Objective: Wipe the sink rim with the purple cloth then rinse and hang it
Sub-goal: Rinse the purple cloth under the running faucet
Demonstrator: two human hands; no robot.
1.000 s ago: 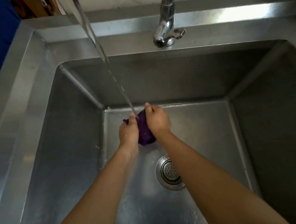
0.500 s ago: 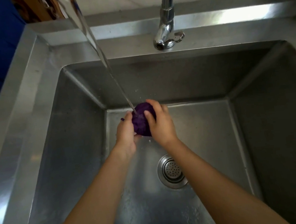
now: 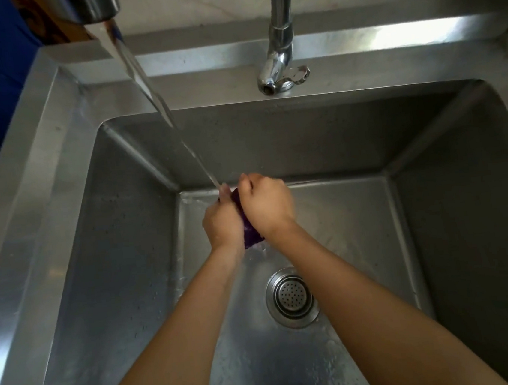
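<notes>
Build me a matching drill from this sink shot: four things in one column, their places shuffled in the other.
1 purple cloth
2 drain strainer
3 water stream
4 tap pipe

A on the sink floor
B rising from the back rim
C gripped between left hand and right hand
D pouring from the spout, upper left

Pairs: 1-C, 2-A, 3-D, 4-B

From my end the sink (image 3: 39, 158) is all brushed steel, dull grey with a soft sheen. Its floor around the drain (image 3: 290, 296) looks wet and glossy, beaded with drops. The drain itself is shinier metal, ringed and perforated. Up behind the drain, the tap (image 3: 281, 42) is mirror-polished chrome. The cloth (image 3: 250, 238), just above the drain, is dark purple fabric, soaked and matt. Farthest behind the drain, the wall (image 3: 195, 4) looks like pale smooth stone.
</notes>
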